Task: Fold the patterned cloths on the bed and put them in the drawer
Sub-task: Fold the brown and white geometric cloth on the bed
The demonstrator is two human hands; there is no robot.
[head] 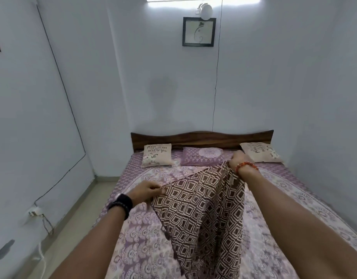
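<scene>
1. The brown cloth point(201, 214) with the white diamond print hangs in my grip over the middle of the bed point(294, 208), its top edge stretched from 9 o'clock up to 1 o'clock, its length dropping toward 6 o'clock.
2. My left hand point(146, 191) pinches the left corner, thumb and fingers closed on the hem.
3. My right hand point(239, 161), held higher, has its fingers bunched round the other corner.
4. Progress, as I judge it: early. The cloth is spread, not yet folded; no finished pile and no drawer are in view.
5. Surroundings: three pillows point(203, 156) at 12 o'clock against the wooden headboard point(203, 138); a framed picture point(198, 31) on the wall above.
</scene>
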